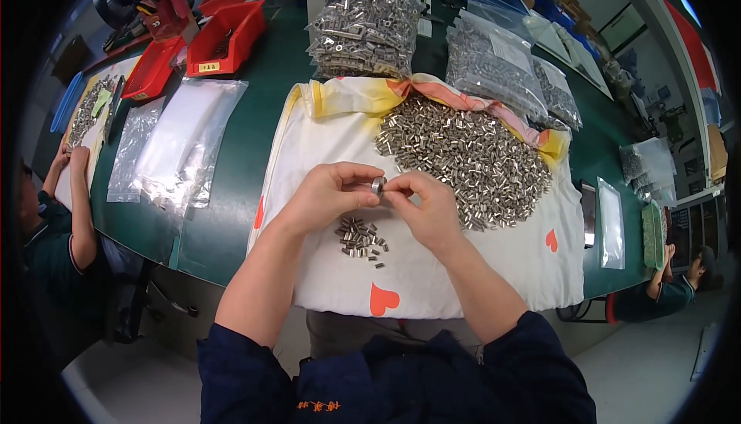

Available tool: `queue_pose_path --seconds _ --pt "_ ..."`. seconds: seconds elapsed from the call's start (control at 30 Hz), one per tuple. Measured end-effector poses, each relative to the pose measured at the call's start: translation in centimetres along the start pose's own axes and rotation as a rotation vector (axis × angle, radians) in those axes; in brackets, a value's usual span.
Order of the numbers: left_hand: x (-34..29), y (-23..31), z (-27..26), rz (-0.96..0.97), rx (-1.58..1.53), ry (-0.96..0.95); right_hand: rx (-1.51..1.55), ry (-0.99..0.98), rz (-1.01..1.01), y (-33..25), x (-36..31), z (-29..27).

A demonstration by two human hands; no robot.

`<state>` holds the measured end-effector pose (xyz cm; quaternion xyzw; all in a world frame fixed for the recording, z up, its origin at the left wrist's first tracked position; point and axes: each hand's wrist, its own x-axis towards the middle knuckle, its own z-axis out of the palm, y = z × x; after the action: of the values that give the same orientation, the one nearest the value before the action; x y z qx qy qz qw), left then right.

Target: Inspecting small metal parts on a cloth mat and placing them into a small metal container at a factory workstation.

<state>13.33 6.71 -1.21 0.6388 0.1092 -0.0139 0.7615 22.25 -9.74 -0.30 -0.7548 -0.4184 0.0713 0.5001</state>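
Between my two hands, over the middle of a white cloth (324, 293) with red hearts, is a small round metal ring (378, 185). My left hand (333, 195) pinches it from the left, thumb below and fingers above. From the other side, the thumb and fingertips of my right hand (424, 206) close on it too. A large heap of small metal sleeves (471, 161) spreads over the cloth beyond my right hand. Below my left hand lies a smaller group of the same metal sleeves (360, 239), with a few loose ones at its edge.
Clear bags of metal parts (367, 26) and more filled bags (494, 61) stand behind the cloth. To the left lie empty plastic bags (181, 130) and red bins (231, 34). A phone (588, 215) lies right of the cloth. Co-workers (54, 223) sit at both sides.
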Motion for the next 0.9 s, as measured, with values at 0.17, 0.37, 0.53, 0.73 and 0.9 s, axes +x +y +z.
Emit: queue_pose_path --seconds 0.17,0.37,0.53,0.73,0.9 --pt "0.1 -0.1 0.0 -0.002 0.023 0.002 -0.018 -0.005 0.028 -0.1 0.0 0.0" --pt "0.1 -0.3 0.1 -0.016 0.017 0.013 -0.116 0.05 -0.105 0.0 -0.2 0.5" --pt "0.0 -0.2 0.2 0.006 0.081 0.056 -0.187 0.081 -0.182 -0.4 -0.2 0.9" --pt "-0.2 0.3 -0.2 -0.044 -0.013 -0.002 0.131 -0.07 0.121 0.1 0.0 -0.3" --pt "-0.3 0.3 0.0 -0.071 0.036 -0.026 0.336 -0.132 0.337 1.0 -0.1 0.4"
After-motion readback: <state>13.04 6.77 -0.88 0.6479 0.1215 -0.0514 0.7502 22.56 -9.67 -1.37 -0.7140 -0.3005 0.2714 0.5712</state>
